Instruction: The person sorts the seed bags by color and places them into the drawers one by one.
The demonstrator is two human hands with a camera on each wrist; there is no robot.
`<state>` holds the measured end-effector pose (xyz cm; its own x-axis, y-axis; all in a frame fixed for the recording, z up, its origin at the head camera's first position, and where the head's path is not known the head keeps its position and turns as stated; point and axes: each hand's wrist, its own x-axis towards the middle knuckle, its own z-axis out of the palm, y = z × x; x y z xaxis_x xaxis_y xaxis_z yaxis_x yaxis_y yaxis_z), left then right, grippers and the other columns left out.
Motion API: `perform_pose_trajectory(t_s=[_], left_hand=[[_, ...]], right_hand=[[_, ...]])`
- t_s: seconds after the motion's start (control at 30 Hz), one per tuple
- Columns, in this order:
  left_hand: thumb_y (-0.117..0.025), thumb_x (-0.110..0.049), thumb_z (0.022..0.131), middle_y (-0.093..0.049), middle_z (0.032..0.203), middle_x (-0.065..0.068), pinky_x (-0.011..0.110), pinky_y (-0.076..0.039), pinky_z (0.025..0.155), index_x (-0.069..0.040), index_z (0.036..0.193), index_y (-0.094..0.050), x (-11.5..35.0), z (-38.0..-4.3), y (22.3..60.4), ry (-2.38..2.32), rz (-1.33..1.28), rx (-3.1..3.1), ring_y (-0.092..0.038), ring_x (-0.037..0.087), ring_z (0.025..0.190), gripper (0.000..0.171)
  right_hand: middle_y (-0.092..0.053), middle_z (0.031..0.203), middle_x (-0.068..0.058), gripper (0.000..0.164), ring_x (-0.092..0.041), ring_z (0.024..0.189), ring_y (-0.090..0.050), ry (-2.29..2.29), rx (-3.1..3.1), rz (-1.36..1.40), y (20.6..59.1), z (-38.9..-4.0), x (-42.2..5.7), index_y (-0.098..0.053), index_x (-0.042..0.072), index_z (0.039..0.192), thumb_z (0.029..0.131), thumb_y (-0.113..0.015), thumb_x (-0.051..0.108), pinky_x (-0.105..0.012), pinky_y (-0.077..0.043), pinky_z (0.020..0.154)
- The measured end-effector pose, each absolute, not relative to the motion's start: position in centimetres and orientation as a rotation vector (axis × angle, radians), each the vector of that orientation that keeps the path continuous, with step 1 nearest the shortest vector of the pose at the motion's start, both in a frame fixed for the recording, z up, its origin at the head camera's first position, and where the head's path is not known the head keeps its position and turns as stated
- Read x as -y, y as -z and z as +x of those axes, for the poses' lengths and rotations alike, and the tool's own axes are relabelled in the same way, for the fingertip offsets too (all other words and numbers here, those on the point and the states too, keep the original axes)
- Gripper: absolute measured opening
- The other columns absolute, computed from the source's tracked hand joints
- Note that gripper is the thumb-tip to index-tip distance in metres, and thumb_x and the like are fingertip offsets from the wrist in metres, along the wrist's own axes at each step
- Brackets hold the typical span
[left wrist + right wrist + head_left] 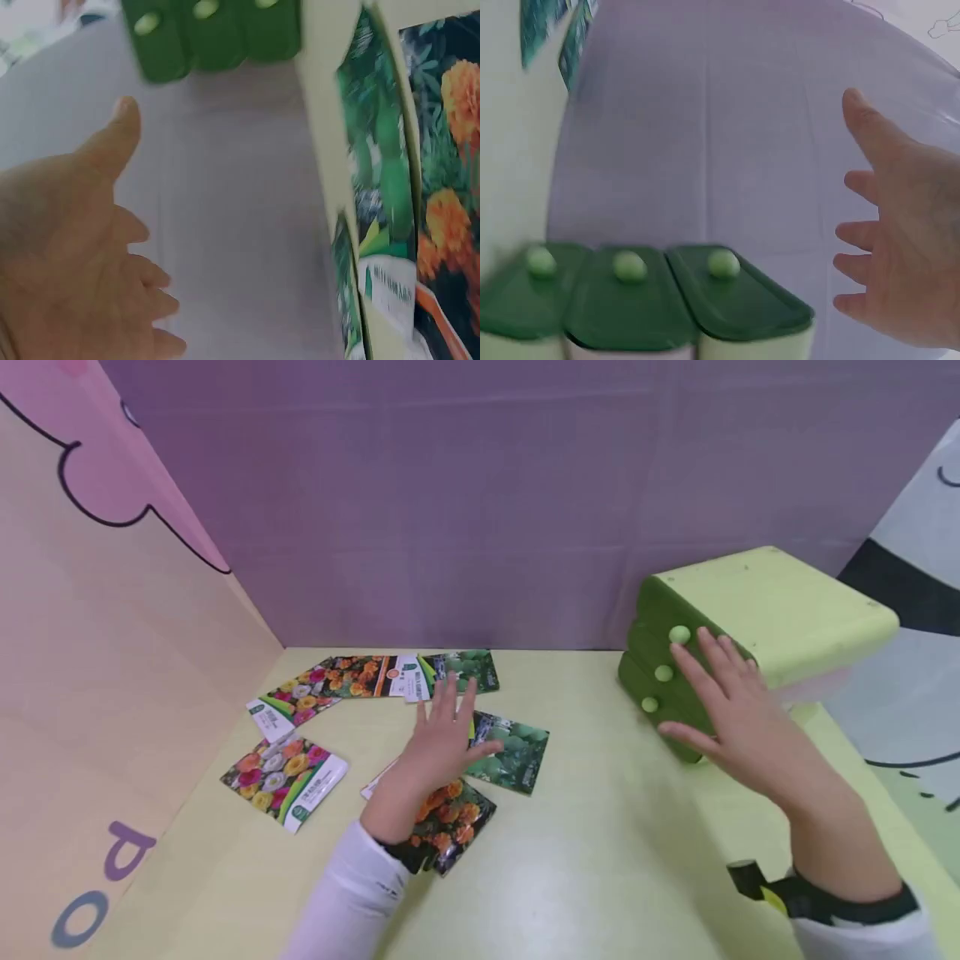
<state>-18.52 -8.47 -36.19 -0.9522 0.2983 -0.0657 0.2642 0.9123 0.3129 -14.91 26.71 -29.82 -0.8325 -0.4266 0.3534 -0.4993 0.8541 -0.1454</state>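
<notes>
My left hand (435, 747) is held over the seed packets with its fingers spread and nothing in it. Partly covered by it are a packet with orange flowers (457, 814) and a packet with a green picture (513, 753). On the right, my right hand (750, 735) hovers in front of a small chest of drawers (780, 602), fingers straight and empty. The chest has three dark green drawer fronts with round light green knobs; in the head view the fingertips overlap the area beside the top knob (679, 634).
Two packets with multicoloured flowers (262, 781) lie at the left. Along the back edge are another orange-flower packet (363, 677) and another green one (476, 670). A purple cloth wall (450, 527) closes off the table's back; printed panels stand on both sides.
</notes>
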Motion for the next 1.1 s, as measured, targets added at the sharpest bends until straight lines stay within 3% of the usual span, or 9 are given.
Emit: perform_pose_trajectory(t_s=[0.2, 0.43, 0.77, 1.1], left_hand=[[-0.047, -0.062, 0.092, 0.022, 0.16, 0.006, 0.045, 0.0, 0.122, -0.015, 0.154, 0.014, 3.4, -22.0, 36.1, -0.674, 0.548, -2.874, 0.014, 0.023, 0.149, 0.099], [-0.054, -0.053, 0.094, 0.012, 0.163, 0.007, 0.04, -0.01, 0.122, -0.015, 0.155, 0.011, -3.9, -25.7, 37.3, -1.228, 0.502, -2.576, 0.003, 0.023, 0.15, 0.097], [-0.069, -0.04, 0.089, -0.021, 0.161, 0.009, 0.028, -0.021, 0.12, -0.009, 0.155, -0.014, -12.5, -27.3, 40.7, -1.602, 0.219, -2.386, -0.02, 0.019, 0.148, 0.091], [-0.077, -0.025, 0.084, -0.04, 0.152, 0.005, 0.026, -0.032, 0.114, -0.012, 0.151, -0.031, -15.8, -27.0, 42.9, -1.763, 0.049, -2.33, -0.037, 0.018, 0.14, 0.082]], right_hand=[[0.002, 0.16, -0.026, 0.087, -0.047, 0.146, 0.004, -0.346, 2.774, 0.55, 27.5, -18.6, -29.8, -0.007, 0.007, 0.156, 0.095, -0.057, 0.045, -0.068, 0.0, 0.114], [0.017, 0.151, -0.038, 0.09, -0.059, 0.137, 0.017, -0.463, 2.966, 0.393, 27.4, -22.2, -33.7, 0.006, 0.001, 0.153, 0.098, -0.049, 0.048, -0.068, 0.011, 0.111], [-0.003, 0.152, -0.04, 0.085, -0.064, 0.136, 0.0, -0.184, 3.053, 0.419, 27.7, -22.9, -34.3, -0.01, -0.003, 0.152, 0.098, -0.046, 0.052, -0.076, -0.002, 0.106], [-0.007, 0.152, -0.038, 0.076, -0.063, 0.135, -0.004, -0.136, 3.013, 0.454, 27.8, -23.0, -33.9, -0.011, -0.003, 0.152, 0.099, -0.045, 0.039, -0.076, -0.006, 0.105]])
